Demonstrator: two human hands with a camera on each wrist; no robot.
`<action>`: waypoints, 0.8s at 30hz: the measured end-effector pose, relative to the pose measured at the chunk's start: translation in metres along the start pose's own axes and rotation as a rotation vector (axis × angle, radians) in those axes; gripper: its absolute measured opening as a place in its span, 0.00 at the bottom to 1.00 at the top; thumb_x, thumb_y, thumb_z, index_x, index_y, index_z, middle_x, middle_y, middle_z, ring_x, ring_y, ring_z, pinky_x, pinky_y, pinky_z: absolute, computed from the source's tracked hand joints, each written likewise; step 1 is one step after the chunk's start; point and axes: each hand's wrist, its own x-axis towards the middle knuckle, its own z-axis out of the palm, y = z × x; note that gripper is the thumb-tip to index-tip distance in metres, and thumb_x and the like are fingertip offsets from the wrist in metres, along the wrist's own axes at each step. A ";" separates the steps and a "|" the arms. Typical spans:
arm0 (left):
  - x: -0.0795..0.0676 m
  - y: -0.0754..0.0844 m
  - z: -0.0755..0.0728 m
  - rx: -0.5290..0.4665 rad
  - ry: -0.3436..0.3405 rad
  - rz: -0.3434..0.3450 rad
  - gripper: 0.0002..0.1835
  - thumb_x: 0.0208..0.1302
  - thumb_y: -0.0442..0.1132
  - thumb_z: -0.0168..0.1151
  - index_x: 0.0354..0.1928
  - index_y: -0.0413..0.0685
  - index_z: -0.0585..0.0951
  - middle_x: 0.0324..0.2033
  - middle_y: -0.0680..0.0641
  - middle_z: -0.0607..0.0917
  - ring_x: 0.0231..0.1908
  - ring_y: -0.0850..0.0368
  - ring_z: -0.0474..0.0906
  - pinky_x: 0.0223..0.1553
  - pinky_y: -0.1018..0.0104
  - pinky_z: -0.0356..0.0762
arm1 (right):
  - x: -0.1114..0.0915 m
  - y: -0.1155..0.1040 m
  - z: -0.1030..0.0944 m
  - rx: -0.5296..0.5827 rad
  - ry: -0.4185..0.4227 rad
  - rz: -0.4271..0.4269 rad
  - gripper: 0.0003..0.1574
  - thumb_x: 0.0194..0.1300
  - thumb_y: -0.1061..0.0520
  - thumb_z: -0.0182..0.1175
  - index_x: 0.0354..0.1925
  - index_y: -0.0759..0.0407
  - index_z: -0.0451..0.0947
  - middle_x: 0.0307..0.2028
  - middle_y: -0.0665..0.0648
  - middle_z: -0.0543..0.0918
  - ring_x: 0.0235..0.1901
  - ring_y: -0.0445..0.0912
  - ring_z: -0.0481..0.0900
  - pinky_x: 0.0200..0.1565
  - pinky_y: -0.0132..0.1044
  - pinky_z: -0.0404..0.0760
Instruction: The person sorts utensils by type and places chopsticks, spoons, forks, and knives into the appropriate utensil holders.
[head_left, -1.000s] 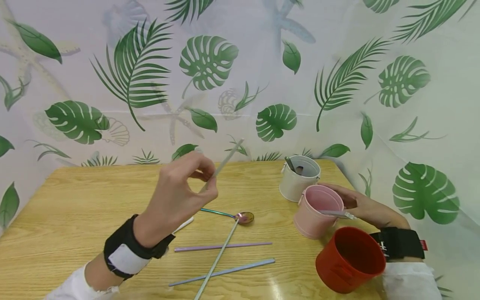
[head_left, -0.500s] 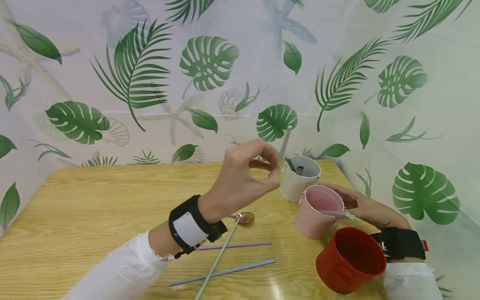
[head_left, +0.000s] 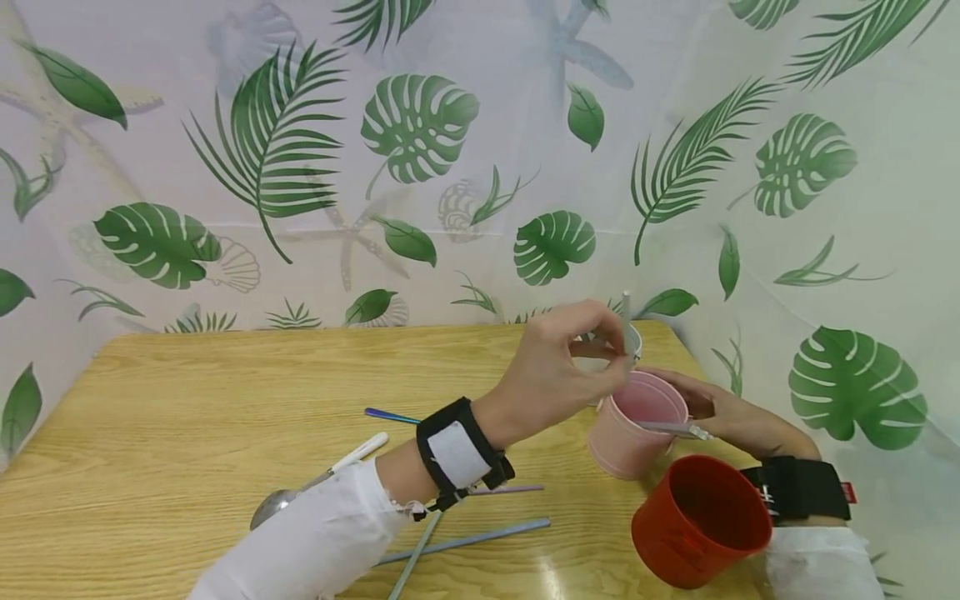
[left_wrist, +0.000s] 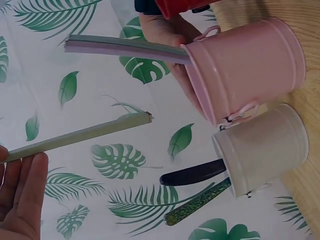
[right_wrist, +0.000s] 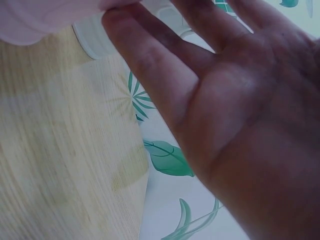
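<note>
My left hand (head_left: 573,358) pinches a pale green chopstick (left_wrist: 100,132) between thumb and fingers. It holds the stick upright close over the pink bucket (head_left: 630,446), in front of the white bucket (left_wrist: 265,150). Behind the pink bucket, my right hand (head_left: 738,421) holds its side, fingers at the far rim; in the right wrist view the fingertips meet the pink wall. Chopsticks (left_wrist: 127,50), one greenish and one purple, lean out of the pink bucket. A black handle (left_wrist: 192,172) and a green glittery handle (left_wrist: 197,202) stick out of the white bucket.
A red bucket (head_left: 697,533) stands in front, by my right wrist. On the table lie a blue chopstick (head_left: 487,535), a purple chopstick (head_left: 513,489), a pale green chopstick (head_left: 412,558), an iridescent handle (head_left: 390,415) and a white-handled spoon (head_left: 273,504), partly under my left sleeve.
My left hand has moved right with the chopstick, from mid-table to beside the pink bucket, tipping the stick closer to upright. My right hand has stayed at the pink bucket.
</note>
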 end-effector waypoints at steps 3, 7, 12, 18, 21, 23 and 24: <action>-0.004 -0.010 0.007 0.030 -0.029 -0.019 0.09 0.59 0.18 0.63 0.37 0.36 0.80 0.35 0.42 0.83 0.38 0.61 0.82 0.44 0.71 0.85 | 0.001 0.001 0.000 0.030 -0.009 -0.001 0.50 0.70 0.63 0.58 0.82 0.47 0.49 0.77 0.57 0.63 0.70 0.45 0.68 0.61 0.44 0.77; -0.010 -0.021 0.014 0.036 -0.065 -0.035 0.10 0.59 0.18 0.63 0.36 0.37 0.79 0.34 0.43 0.83 0.38 0.58 0.83 0.44 0.73 0.84 | 0.000 0.002 0.001 0.040 -0.014 -0.004 0.50 0.71 0.63 0.58 0.83 0.47 0.49 0.76 0.53 0.65 0.70 0.44 0.69 0.61 0.44 0.77; -0.016 -0.030 0.021 0.060 -0.126 -0.052 0.08 0.60 0.19 0.64 0.36 0.37 0.79 0.33 0.43 0.82 0.39 0.55 0.84 0.44 0.76 0.83 | -0.002 0.002 0.002 0.057 -0.022 0.000 0.50 0.71 0.62 0.58 0.83 0.47 0.48 0.76 0.50 0.66 0.69 0.43 0.70 0.62 0.43 0.77; -0.022 -0.039 0.027 0.106 -0.181 -0.053 0.08 0.60 0.20 0.65 0.37 0.38 0.80 0.33 0.43 0.83 0.38 0.56 0.84 0.44 0.77 0.82 | -0.005 0.003 0.003 0.056 -0.004 0.014 0.50 0.71 0.61 0.58 0.83 0.47 0.48 0.75 0.44 0.65 0.69 0.39 0.70 0.61 0.40 0.78; -0.025 -0.044 0.028 0.122 -0.206 -0.060 0.08 0.60 0.20 0.65 0.38 0.37 0.81 0.33 0.43 0.85 0.37 0.58 0.84 0.43 0.77 0.82 | -0.006 0.004 0.003 0.035 0.004 0.012 0.50 0.71 0.61 0.59 0.83 0.48 0.47 0.74 0.42 0.66 0.68 0.37 0.70 0.61 0.38 0.77; -0.027 -0.047 0.030 0.131 -0.223 -0.064 0.09 0.59 0.19 0.64 0.38 0.36 0.81 0.33 0.43 0.85 0.37 0.59 0.84 0.43 0.77 0.82 | -0.006 0.005 0.003 0.030 0.005 0.010 0.51 0.71 0.61 0.59 0.83 0.50 0.47 0.74 0.41 0.66 0.68 0.37 0.70 0.61 0.38 0.77; -0.029 -0.048 0.030 0.132 -0.231 -0.067 0.09 0.60 0.20 0.64 0.39 0.37 0.81 0.33 0.44 0.85 0.37 0.58 0.85 0.43 0.77 0.82 | -0.006 0.006 0.003 0.025 0.007 0.009 0.51 0.71 0.61 0.59 0.83 0.50 0.47 0.74 0.42 0.67 0.68 0.37 0.70 0.61 0.38 0.77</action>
